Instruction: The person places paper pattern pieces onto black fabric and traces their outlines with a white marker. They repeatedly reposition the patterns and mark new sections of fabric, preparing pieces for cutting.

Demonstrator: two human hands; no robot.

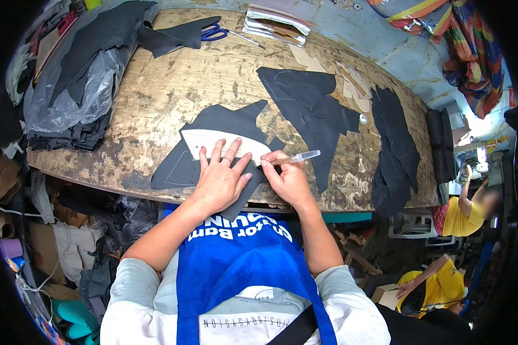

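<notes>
A white curved template lies on an irregular piece of black leather-like sheet near the front edge of the table. My left hand rests flat on the template with its fingers spread, pressing it against the sheet. In my right hand is a slim pen with a clear cap on its upper end, and its tip meets the template's right end. Pale drawn lines show on the black sheet left of my left hand. The pen's very tip is hidden by my fingers.
More black pieces lie to the right, with others at the table's right edge. Blue-handled scissors, another pen and stacked white templates are at the back. Plastic-covered black sheets stand left. Two people in yellow sit at right.
</notes>
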